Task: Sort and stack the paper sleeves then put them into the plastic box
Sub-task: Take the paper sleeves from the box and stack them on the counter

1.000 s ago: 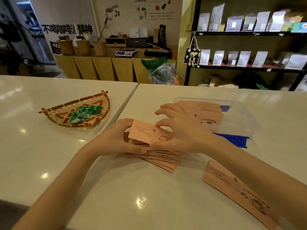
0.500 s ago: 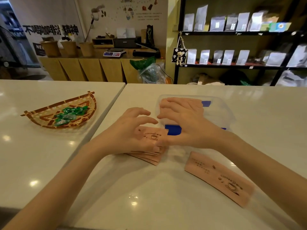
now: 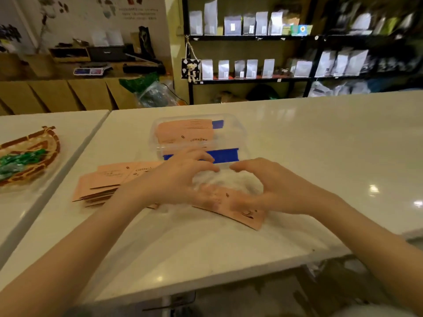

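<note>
Both hands (image 3: pixel 219 179) moved onto lone sleeve (image 3: pixel 231 207)

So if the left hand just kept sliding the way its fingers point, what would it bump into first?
Most likely the right hand. The left hand points its fingers rightward, and the two sets of fingertips are almost meeting above the loose paper sleeve. The plastic box sits just beyond, though depth is unclear.

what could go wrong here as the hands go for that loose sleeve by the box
1. The single sleeve lies flat on the glossy table under both hands (left hand, right hand), so it may slide or crease rather than lift.
2. The fanned stack beside the left forearm is uneven and could be knocked further apart.
3. The plastic box sits just beyond the fingertips and might get nudged.
</note>
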Tool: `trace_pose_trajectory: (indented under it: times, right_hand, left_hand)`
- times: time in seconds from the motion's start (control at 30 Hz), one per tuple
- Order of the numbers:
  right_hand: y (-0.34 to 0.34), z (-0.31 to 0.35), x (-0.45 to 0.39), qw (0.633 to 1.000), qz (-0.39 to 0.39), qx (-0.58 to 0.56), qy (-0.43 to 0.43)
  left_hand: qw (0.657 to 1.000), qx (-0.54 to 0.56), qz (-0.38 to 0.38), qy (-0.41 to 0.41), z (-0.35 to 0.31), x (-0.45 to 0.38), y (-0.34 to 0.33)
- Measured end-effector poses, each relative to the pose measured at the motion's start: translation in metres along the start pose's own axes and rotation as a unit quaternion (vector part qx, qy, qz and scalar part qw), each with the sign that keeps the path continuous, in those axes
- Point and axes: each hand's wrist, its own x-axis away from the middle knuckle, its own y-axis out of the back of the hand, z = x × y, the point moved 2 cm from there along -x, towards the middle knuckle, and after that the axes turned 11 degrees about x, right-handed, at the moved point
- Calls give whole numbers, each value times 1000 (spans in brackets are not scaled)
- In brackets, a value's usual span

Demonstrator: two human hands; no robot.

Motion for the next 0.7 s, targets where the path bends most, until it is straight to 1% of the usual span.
trace_pose_trajectory:
  times: [0.07, 0.13, 0.23, 0.37, 0.5, 0.6, 0.7]
  right_hand:
    - [-10, -2, 11, 998, 26, 50, -9]
    - [-16, -2, 17, 996, 35, 86, -12]
    - [-19, -1, 20, 995, 19, 102, -11]
    - [-19, -1, 19, 995, 7, 102, -7]
    - [-17, -2, 13, 997, 9, 80, -2]
    - [-6, 0, 7, 999, 8, 49, -6]
    - [9, 7, -1, 1000, 5, 21, 4]
  left_hand:
    - [998, -11, 53, 20, -1, -1, -11]
    - [995, -37, 90, 34, 1, -2, -18]
    - [992, -46, 104, 54, 6, -4, -22]
    - [994, -35, 81, 67, 9, -4, -20]
    - [998, -37, 44, 41, 5, -2, -18]
    - [999, -38, -3, 14, 3, 0, -8]
    - [998, -16, -55, 10, 7, 7, 10]
